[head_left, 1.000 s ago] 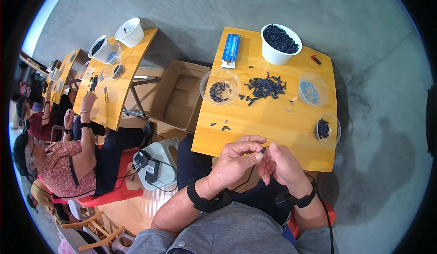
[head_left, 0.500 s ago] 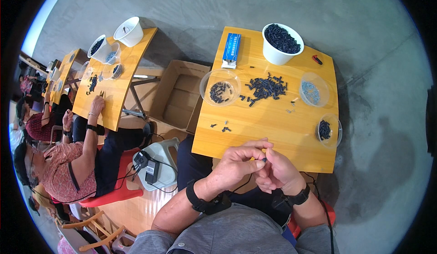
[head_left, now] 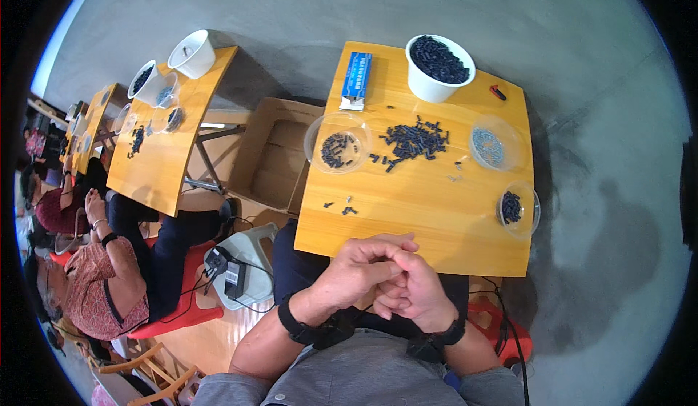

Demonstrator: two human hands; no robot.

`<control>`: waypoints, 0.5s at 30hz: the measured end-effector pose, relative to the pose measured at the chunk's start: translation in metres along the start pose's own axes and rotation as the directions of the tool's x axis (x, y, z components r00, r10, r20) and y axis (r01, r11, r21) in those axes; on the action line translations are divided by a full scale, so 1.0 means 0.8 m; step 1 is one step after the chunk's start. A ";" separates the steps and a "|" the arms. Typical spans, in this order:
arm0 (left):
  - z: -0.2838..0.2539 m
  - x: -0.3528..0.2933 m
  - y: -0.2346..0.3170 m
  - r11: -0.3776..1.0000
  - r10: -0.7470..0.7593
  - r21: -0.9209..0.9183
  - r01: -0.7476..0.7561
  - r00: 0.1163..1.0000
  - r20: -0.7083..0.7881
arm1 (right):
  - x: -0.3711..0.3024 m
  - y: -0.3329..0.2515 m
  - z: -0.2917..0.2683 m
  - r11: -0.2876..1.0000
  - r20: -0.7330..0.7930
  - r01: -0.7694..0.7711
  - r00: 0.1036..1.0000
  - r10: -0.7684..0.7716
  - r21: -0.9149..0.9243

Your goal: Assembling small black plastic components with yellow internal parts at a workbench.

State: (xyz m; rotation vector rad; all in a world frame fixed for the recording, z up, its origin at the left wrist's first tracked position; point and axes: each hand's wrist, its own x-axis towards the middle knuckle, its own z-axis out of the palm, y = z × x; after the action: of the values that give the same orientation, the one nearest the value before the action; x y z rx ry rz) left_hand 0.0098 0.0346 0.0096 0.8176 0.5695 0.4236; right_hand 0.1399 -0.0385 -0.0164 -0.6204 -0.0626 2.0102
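Above my lap at the table's near edge, my left hand (head_left: 363, 264) and my right hand (head_left: 420, 293) meet with bent fingers. Their fingertips are pressed together, and whatever lies between them is hidden. On the tabletop beyond is a loose pile of small black cylindrical pieces (head_left: 414, 140). To its left, a clear round tub (head_left: 313, 140) holds more dark pieces. A clear tub of small silvery parts (head_left: 487, 148) stands on the right, and a smaller clear cup of black pieces (head_left: 512, 207) is nearer me. A few small assembled bits (head_left: 349, 210) lie at the left front.
At the back of the wooden table (head_left: 407, 224) stand a white bucket (head_left: 432, 89) full of black pieces, a blue box (head_left: 357, 78) and a red-and-black tool (head_left: 497, 92). Left are a cardboard box (head_left: 269, 158), a grey stool (head_left: 251, 268) with cables, and a seated person (head_left: 109, 282) at another table.
My hands have drawn closer together; the small black piece seen at my fingertips is now hidden. The view has shifted slightly. The neighbouring person's hands have drawn back from their table.
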 end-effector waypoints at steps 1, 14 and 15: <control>-0.004 0.000 0.000 0.999 -0.040 0.018 0.041 0.999 -0.024 | 0.002 0.002 0.003 1.000 -0.034 -0.014 0.999 0.014 0.005; -0.026 0.026 -0.070 0.917 -0.004 0.389 0.086 0.978 -0.208 | -0.089 -0.181 -0.084 -0.166 -0.021 -0.629 0.279 -0.960 -0.759; -0.029 0.029 -0.075 0.916 -0.003 0.391 0.084 0.979 -0.204 | -0.097 -0.191 -0.090 -0.111 -0.067 -0.732 0.209 -0.976 -0.672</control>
State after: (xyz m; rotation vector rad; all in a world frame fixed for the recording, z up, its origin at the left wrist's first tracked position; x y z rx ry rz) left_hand 0.0212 0.0237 -0.0568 1.1592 0.8780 0.3542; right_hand 0.3252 -0.0412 -0.0029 -2.6481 -1.0337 -0.0637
